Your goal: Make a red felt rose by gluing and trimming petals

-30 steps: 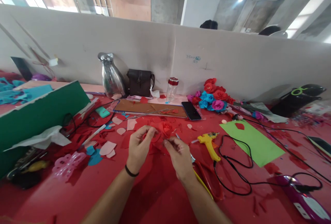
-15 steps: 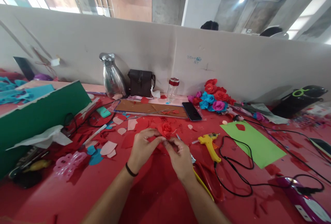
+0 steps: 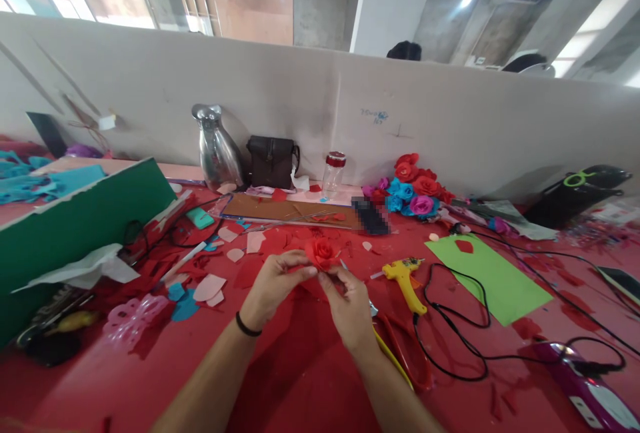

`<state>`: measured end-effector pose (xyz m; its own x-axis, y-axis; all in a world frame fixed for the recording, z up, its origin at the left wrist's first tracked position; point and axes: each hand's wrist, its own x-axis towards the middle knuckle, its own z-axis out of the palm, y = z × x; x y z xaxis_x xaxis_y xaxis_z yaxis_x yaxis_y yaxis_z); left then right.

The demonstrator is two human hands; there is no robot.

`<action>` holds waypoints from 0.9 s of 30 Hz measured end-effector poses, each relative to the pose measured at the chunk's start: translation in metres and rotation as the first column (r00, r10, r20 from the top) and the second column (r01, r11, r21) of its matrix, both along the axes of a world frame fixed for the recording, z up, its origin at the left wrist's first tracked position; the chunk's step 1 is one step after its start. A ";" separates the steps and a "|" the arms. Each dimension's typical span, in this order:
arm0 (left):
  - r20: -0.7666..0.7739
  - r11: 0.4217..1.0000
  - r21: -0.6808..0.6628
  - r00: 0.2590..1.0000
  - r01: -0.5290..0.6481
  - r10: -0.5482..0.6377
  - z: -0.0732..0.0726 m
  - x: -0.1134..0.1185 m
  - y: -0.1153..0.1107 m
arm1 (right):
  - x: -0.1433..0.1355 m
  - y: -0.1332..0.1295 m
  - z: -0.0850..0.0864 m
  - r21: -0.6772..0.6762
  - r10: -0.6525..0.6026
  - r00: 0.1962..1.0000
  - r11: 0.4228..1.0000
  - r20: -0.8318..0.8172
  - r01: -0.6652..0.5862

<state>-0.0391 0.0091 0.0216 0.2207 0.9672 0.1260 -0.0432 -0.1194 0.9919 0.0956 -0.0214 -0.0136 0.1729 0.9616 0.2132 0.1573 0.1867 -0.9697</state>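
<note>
- At the far left, the green board (image 3: 90, 216) stood on the red counter (image 3: 300, 380), with white tissue (image 3: 87, 266) in front of it.
- The pink plastic piece (image 3: 133, 320) lay near the tissue, to its right.
- Next came blue scraps (image 3: 185, 306) and, just beside them, pink scraps (image 3: 209, 288), flat on the counter.
- Behind these, the metal flask (image 3: 217, 150) stood upright by the wall (image 3: 300, 86).
- The left hand (image 3: 275, 283), a black band (image 3: 248, 328) around its wrist, pinched the underside of the rose between thumb and fingers.
- The black bag (image 3: 271, 161) was upright by the wall, right of the flask.
- The red paper rose (image 3: 321, 251) was held up between the two hands, its petals turned upward, over red scraps.
- The clear jar (image 3: 333, 176) with a red lid stood behind the rose.
- The right hand (image 3: 349, 300) had thumb and fingers drawn together at the base of the rose, close to the left fingertips.
- The phone (image 3: 370, 214), partly pixelated, lay beyond that hand.
- The red handle (image 3: 407, 353) of a tool lay beside the right forearm.
- The yellow glue gun (image 3: 406, 283) lay on its side, its black cord looping rightward.
- Red, blue and pink paper flowers (image 3: 413, 186) were bunched by the wall.
- The lime sheet (image 3: 493, 280) lay flat, a red scrap on it.
- At the far right was the purple power strip (image 3: 587, 386).
</note>
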 end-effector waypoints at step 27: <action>-0.068 0.986 0.136 0.994 0.096 -0.088 -0.014 0.001 0.002 | 0.018 0.003 0.020 -0.034 0.087 0.848 0.992 -0.523 -0.123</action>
<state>-0.0382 0.0111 0.0077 0.3194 0.9164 0.2414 0.0005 -0.2549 0.9670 0.1134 -0.0188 0.0068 0.1386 0.9886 0.0581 -0.3893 0.1083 -0.9147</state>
